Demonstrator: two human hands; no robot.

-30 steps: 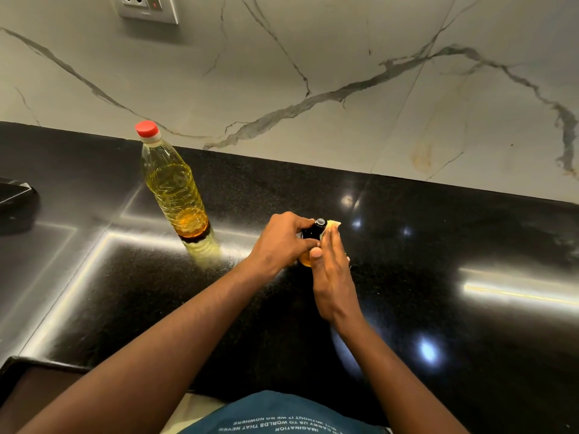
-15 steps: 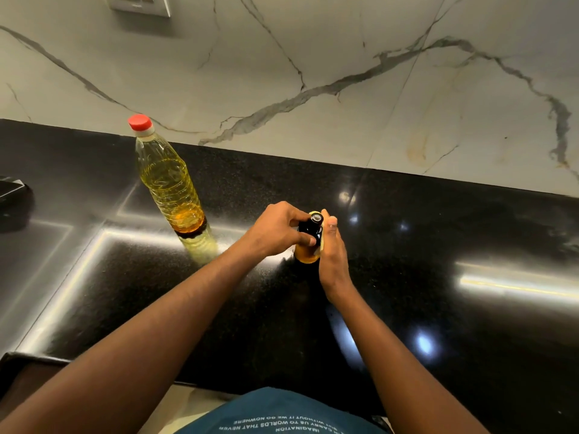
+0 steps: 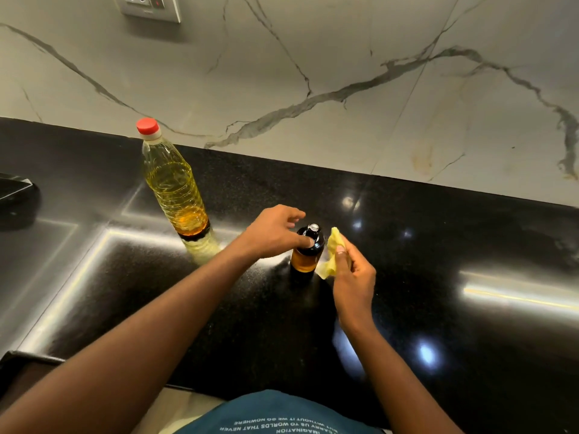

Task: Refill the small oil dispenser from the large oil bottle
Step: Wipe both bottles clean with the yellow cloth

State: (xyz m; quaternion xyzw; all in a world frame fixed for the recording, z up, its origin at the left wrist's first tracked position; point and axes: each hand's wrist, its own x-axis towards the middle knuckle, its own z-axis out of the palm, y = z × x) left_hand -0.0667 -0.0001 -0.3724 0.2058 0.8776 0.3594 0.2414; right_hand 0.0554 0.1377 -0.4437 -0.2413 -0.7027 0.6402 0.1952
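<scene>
The small oil dispenser, with a black top and amber oil inside, stands upright on the black counter. My left hand sits at its left side, thumb against the black top and the other fingers lifted off. My right hand is just right of the dispenser and pinches a crumpled yellow cloth, apart from the glass. The large oil bottle, clear plastic with a red cap screwed on, stands upright to the left, well over half full of yellow oil.
A marble backsplash rises behind the counter, with a wall socket at the upper left. A dark object lies at the counter's left edge. The counter's front edge runs just before my body.
My right hand has pulled the yellow cloth away from the dispenser to the right. My left hand has loosened from a full grip to a thumb touch. The camera moved closer.
</scene>
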